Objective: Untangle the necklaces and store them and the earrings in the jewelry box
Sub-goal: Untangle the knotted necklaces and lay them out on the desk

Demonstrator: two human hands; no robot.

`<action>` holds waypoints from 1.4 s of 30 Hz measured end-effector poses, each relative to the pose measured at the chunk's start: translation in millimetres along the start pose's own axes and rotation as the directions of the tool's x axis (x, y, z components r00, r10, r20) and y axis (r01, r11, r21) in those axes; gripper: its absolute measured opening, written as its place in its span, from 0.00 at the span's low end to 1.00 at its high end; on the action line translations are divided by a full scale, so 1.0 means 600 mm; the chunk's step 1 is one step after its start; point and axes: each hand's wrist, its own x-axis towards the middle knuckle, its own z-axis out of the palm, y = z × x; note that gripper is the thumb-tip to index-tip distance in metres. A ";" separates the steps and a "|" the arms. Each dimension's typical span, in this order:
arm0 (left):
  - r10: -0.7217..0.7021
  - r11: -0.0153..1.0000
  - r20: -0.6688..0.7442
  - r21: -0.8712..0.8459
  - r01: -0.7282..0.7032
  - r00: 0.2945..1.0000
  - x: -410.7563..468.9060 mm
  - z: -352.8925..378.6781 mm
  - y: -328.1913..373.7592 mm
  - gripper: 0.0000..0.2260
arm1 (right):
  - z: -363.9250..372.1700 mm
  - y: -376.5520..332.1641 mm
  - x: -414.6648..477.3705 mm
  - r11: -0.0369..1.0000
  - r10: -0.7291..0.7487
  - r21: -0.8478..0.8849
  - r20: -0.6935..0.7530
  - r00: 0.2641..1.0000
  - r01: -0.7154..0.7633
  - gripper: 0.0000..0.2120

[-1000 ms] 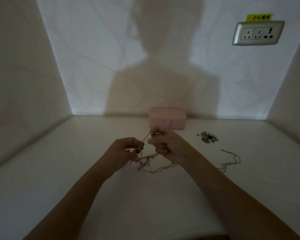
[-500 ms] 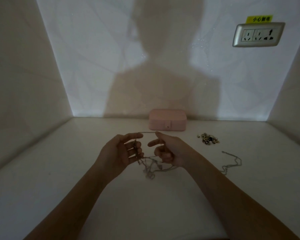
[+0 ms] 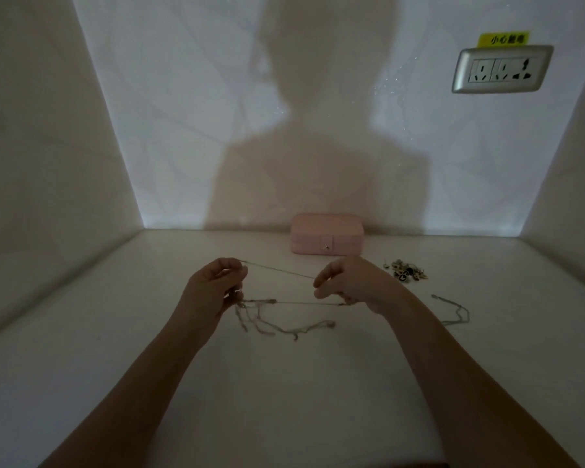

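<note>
Left hand (image 3: 213, 288): fingers (image 3: 232, 265) curled, pinching a thin strand of the tangled necklaces (image 3: 277, 324).
Right hand (image 3: 355, 282): thumb and forefinger pinching that strand's other end; second strand reaching the lower fingers.
Tangle: two strands taut between the hands, remainder drooping in loops onto the mid-worktop (image 3: 115, 332).
Loose necklace (image 3: 453, 310): flat, right of the right wrist.
Earrings (image 3: 406, 271): small heap toward the back edge, right of centre.
Jewelry box (image 3: 326, 238): pink, lid closed, at the back edge.

home | patterned wallpaper (image 3: 183, 113) | wall socket (image 3: 502, 69) | white tabletop (image 3: 81, 332)
</note>
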 end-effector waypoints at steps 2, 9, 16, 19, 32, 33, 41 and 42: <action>0.034 0.998 -0.097 0.057 -0.028 0.995 0.004 -0.004 -0.001 0.08 | -0.006 0.003 -0.002 0.998 -0.055 0.021 -0.047 0.997 0.056 0.05; -0.118 0.984 -0.111 -0.145 0.102 0.987 0.014 -0.008 -0.005 0.11 | -0.002 -0.010 0.003 0.640 -0.015 0.752 0.219 0.976 -0.159 0.21; -0.362 0.924 0.227 0.212 0.317 0.904 -0.005 -0.012 0.005 0.21 | -0.028 -0.016 -0.007 0.529 -0.166 0.823 0.342 0.925 -0.209 0.22; -0.372 0.843 0.324 0.511 0.170 0.870 -0.012 -0.023 0.010 0.24 | -0.070 -0.017 -0.014 0.478 -0.261 0.865 0.307 0.915 -0.154 0.21; -0.285 0.465 0.294 0.875 -0.137 0.913 -0.012 -0.058 0.029 0.15 | -0.192 -0.046 -0.063 0.970 0.057 0.212 0.275 0.960 -0.118 0.19; -0.275 0.428 0.298 0.889 -0.161 0.914 -0.012 -0.060 0.028 0.19 | -0.187 -0.044 -0.063 0.972 0.065 0.198 0.282 0.957 -0.124 0.18; -0.104 0.083 0.100 0.992 -0.091 0.990 -0.029 -0.144 0.021 0.29 | -0.159 -0.013 -0.036 0.950 0.073 0.265 0.326 0.943 -0.165 0.16; -0.082 0.069 0.088 0.994 -0.082 0.993 -0.033 -0.157 0.019 0.29 | -0.159 -0.010 -0.033 0.958 0.112 0.215 0.320 0.941 -0.188 0.16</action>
